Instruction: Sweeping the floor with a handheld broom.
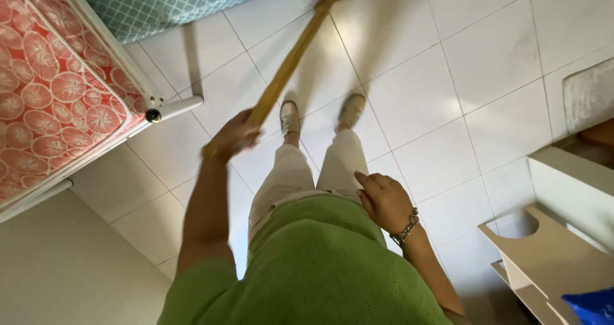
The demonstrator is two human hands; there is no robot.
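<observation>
left hand (233, 135): closed around wooden broom handle (291, 60), slanting far-right over white tiled floor (448, 108) | right hand (384, 200): loosely curled, empty, resting against green top (313, 267)

A single head-worn camera looks steeply down along the person's green knitted top (320, 267) to the white tiled floor (435, 108). The body fills the lower centre of the frame, close up; feet sit mid-frame.
</observation>
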